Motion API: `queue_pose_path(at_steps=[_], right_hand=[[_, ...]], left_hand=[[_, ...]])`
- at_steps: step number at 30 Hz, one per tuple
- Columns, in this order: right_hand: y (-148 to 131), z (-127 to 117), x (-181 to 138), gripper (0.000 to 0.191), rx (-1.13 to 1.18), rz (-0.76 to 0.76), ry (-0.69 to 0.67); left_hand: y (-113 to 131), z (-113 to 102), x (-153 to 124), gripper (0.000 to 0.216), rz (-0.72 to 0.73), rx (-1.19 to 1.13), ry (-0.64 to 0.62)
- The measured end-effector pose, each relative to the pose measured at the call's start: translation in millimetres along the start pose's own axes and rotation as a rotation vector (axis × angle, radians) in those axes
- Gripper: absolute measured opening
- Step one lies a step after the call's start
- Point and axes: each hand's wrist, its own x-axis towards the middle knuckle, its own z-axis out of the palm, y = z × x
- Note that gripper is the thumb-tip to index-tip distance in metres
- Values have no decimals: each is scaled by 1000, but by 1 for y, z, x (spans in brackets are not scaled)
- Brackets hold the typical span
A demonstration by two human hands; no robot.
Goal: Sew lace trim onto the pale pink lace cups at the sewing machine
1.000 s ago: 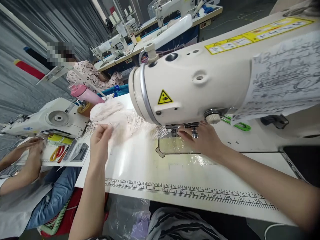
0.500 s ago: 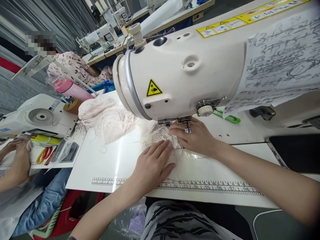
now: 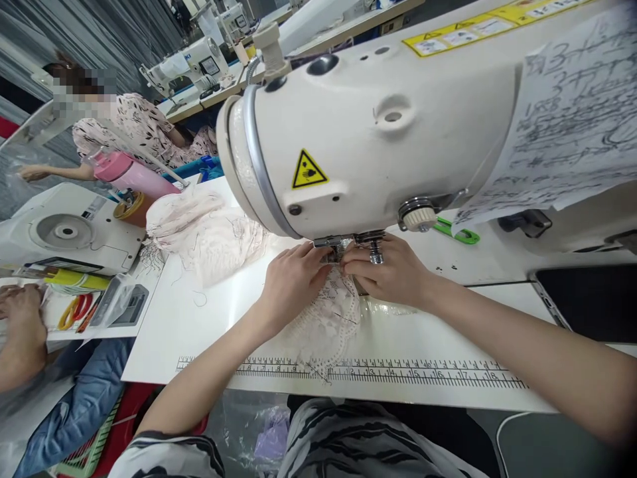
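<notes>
Both hands work at the needle area of the sewing machine (image 3: 378, 139). Left hand (image 3: 291, 282) lies on the lace piece (image 3: 331, 322), fingers curled and pressed down on the fabric just left of the presser foot (image 3: 336, 245). Right hand (image 3: 393, 272) sits on the opp. side, fingertips pinching the lace edge right at the foot. The two hands almost touch. The lace piece lies flat on the desk (image 3: 199, 325), its upper end under the foot, its scalloped lower end reaching the printed ruler (image 3: 398, 373) at the desk's front edge.

Judged procedure for this step:
1. Keep the fabric flat and taut between both hands; no folds under the foot.
2. Keep fingertips beside the foot, never under the needle, per the yellow warning label (image 3: 308, 170).
3. Align the lace edge w/ the foot before any feed.
4. Guide, do not pull; lace is thin and probably stretches easily.

Nearby: a heap of pale lace (image 3: 209, 232) lies further left on the desk, well apart from the hands. Green clippers (image 3: 455, 232) lie behind the right hand. A handwritten paper sheet (image 3: 567, 126) hangs on the machine arm. A co-worker's hand (image 3: 17, 312) rests at the next station, left.
</notes>
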Motion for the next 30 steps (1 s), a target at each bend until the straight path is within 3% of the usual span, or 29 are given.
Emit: queue_pose_path(at_steps=[5,13,16,22,30], right_hand=[[4,0,-1,27,-5,70,113],[3,-1,-1,25,8,131,69],[2,-3,-1,26,27,99,43],[2,-2,-4,27,-6,54,-48],[2,0,-5,29,-40,52,-72]], left_hand=[[4,3,10,23,-59,-61,-85],[-4,9,15,9,128,-170,-57],[-6,11,11,7,154,-167,-11],[-4,8,-3,11,223,-84,195],[1,-5,-26,3,363,52,242]])
